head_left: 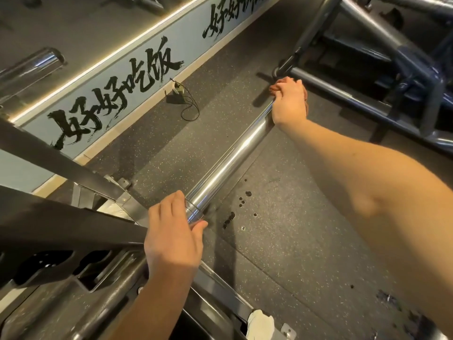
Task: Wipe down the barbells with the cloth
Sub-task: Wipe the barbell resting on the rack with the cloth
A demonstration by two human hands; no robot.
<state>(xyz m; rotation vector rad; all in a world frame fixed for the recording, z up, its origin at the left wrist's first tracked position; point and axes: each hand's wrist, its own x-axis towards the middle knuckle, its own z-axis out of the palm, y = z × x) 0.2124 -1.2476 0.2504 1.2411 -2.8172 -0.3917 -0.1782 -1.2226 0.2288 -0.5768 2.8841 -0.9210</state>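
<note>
holding cloth (275, 87) on barbell (232, 158) | speckled rubber floor (294, 246) | lettered wall (188, 38)

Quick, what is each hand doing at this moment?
Left hand: closed around the barbell, near its inner end.
Right hand: closed on the cloth, at the barbell's far end.

blue wall band (193, 42) reads 好好吃饭 in black.

The barbell (230, 160) I'm wiping is shiny chrome, my cloth (275, 87) reddish-orange, the floor (282, 241) dark grey with pale speckles.
</note>
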